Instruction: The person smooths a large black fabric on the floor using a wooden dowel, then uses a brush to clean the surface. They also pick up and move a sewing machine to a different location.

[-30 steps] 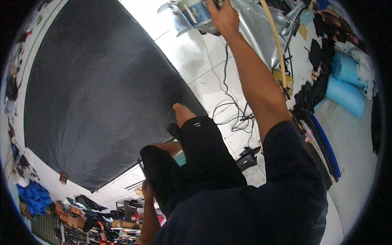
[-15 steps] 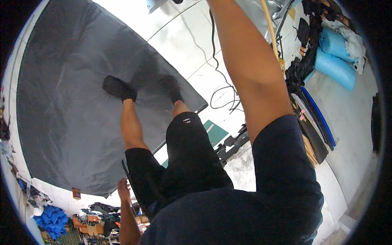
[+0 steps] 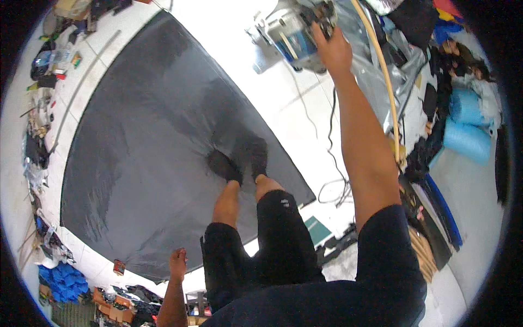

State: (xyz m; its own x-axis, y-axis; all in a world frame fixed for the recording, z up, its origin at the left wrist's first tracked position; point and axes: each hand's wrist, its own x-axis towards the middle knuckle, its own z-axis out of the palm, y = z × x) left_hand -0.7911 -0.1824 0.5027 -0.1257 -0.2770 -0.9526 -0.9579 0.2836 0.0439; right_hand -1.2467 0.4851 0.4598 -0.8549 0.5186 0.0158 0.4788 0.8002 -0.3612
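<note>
My right arm reaches far forward, and my right hand [image 3: 333, 50] is closed on a dark object [image 3: 318, 19] at the top of a grey-white machine [image 3: 280, 32] with a blue part. The exact shape of that dark object is blurred. Low at my left side hangs my left hand [image 3: 178, 264], its fingers loosely bent and nothing visible in them. Under my feet, in dark socks, spreads a large dark grey sheet [image 3: 147, 147] on the white tiled floor.
Black cables [image 3: 331, 136] trail over the tiles beside the sheet. A bamboo-coloured pole [image 3: 384, 65] and silver sheeting [image 3: 373, 82] lie at the right, near light-blue rolls [image 3: 466, 139]. A small can [image 3: 119, 267] stands by the sheet's near-left edge. Blue cloth [image 3: 62, 282] is heaped at lower left.
The view has shifted forward and left, bringing my right hand and the machine into sight. My left hand now shows farther from my shorts. My feet remain on the sheet.
</note>
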